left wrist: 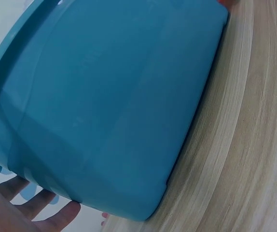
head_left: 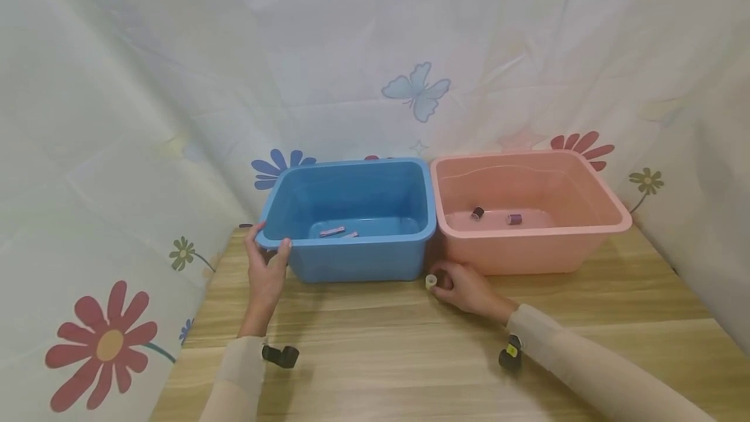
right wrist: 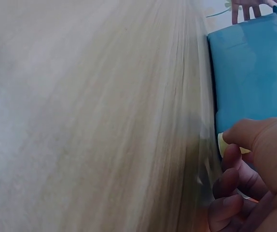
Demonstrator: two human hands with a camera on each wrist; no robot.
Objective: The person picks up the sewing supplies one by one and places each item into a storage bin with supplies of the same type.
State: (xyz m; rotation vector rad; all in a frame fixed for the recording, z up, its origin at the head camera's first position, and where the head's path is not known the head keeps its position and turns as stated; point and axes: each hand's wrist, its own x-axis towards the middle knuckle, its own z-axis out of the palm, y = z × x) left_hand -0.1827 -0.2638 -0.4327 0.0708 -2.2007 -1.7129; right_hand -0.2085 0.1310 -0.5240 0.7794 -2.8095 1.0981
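Observation:
The left hand (head_left: 267,279) grips the blue bin (head_left: 357,260) at its front left corner, thumb on the front and fingers round the side. In the left wrist view the fingers (left wrist: 47,208) lie against the bin's outer wall. A small pale yellow thread spool (head_left: 431,281) is at the fingertips of the right hand (head_left: 465,289), low by the bin's front right corner. The right wrist view shows thumb and forefinger pinching this spool (right wrist: 222,144), which they partly hide.
Right beside the blue bin stands a pink bin (head_left: 527,254), with a black spool (head_left: 477,213) and a purple spool (head_left: 513,219) inside. Slim pink pieces (head_left: 332,232) lie in the blue bin. Both bins stand on a wood-grain table (head_left: 375,344) before a patterned cloth (head_left: 351,51).

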